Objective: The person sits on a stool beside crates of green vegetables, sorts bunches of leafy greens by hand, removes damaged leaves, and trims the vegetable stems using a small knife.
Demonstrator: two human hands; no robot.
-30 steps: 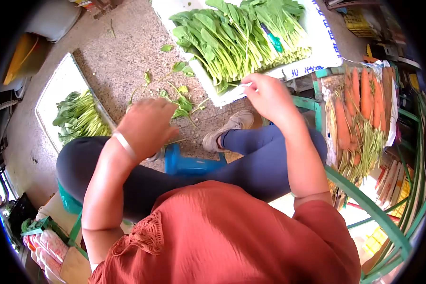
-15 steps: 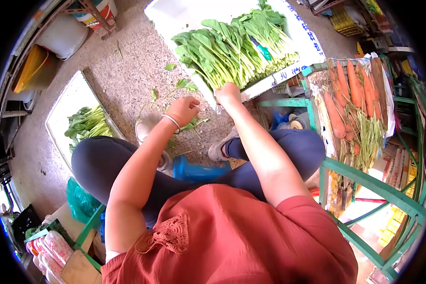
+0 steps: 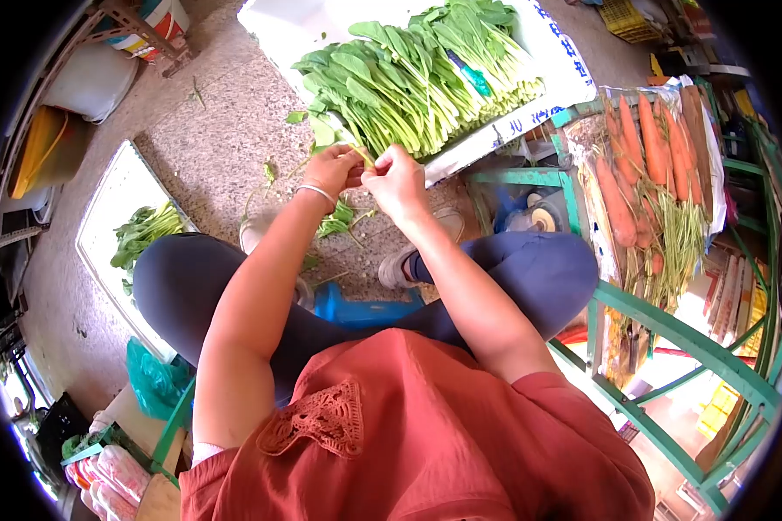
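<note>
My left hand (image 3: 332, 172) and my right hand (image 3: 397, 184) are close together at the near edge of a white foam box (image 3: 278, 30). Both have their fingers pinched on a leafy green stalk (image 3: 359, 153), whose leaf points up and left. Part of the stalk is hidden by the fingers. Inside the box, just beyond my hands, lie rows of leafy greens (image 3: 400, 82) with pale stems toward me. A dark and green object (image 3: 469, 74), perhaps a knife, rests on them.
A second white box (image 3: 104, 204) with a small pile of greens (image 3: 148, 233) stands at left. Loose leaves (image 3: 334, 217) litter the floor. Carrots (image 3: 643, 165) lie on a green metal stand (image 3: 686, 339) at right. A blue stool (image 3: 365, 308) is beneath me.
My right hand has drawn back from the greens with a stalk and come toward my left. My left hand has moved up and closed on the stalk. The view has shifted slightly.
</note>
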